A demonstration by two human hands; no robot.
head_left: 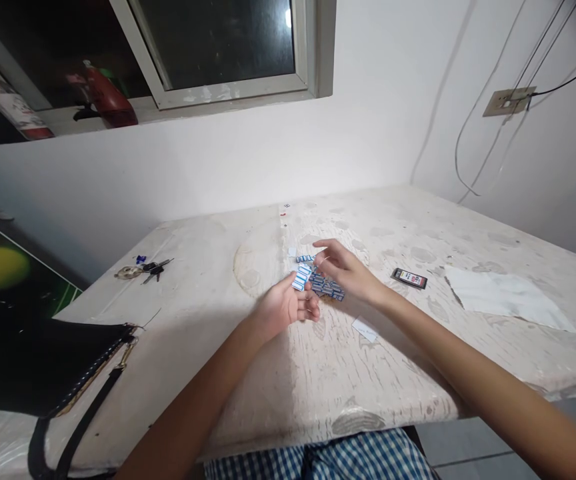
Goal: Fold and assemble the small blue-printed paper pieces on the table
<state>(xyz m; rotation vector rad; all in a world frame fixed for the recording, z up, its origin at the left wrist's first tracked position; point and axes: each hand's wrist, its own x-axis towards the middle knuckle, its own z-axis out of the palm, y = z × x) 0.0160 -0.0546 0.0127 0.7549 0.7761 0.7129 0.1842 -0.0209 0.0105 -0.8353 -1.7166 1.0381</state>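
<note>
My left hand [288, 303] pinches a small white card with a blue pattern [302, 277] between thumb and fingers, palm turned up. Just right of it, my right hand [341, 267] hovers with its fingers apart, and I make out nothing in its grip. Beneath both hands lies a loose pile of blue-and-white patterned cards [329, 288], partly hidden by my fingers. Another blue-striped card [305, 259] shows behind the held one. A white slip with faint writing [365, 329] rests on the table nearer to me, below my right wrist.
On the covered table [208, 373] a dark flat packet [409, 278] and a white cloth [508, 297] lie to the right. Keys [154, 269] sit at the left, beyond a black bag [43, 360] with a strap. A wall and window stand behind.
</note>
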